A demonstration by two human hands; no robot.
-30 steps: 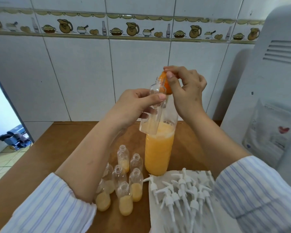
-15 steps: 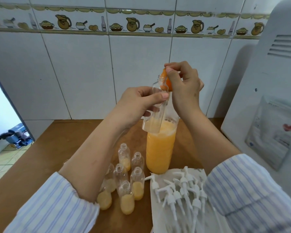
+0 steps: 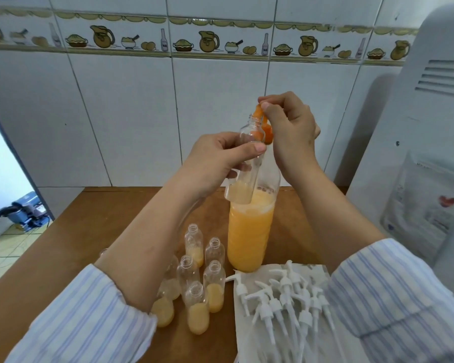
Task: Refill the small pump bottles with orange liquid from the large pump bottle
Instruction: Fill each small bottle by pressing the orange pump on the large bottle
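Her left hand (image 3: 215, 163) grips a small bottle (image 3: 243, 169) under the orange pump (image 3: 263, 124), which her right hand (image 3: 288, 127) pinches atop the large bottle (image 3: 249, 237) on the tabletop (image 3: 76, 231).

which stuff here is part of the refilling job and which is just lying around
In use: small bottle in left hand; orange pump under right hand; large bottle; waiting small bottles; white pump heads.
Lying about: white appliance, pouch.

Wooden table (image 3: 71, 231) bears large bottle (image 3: 248, 237), small bottles (image 3: 214, 289), paper (image 3: 243, 334).
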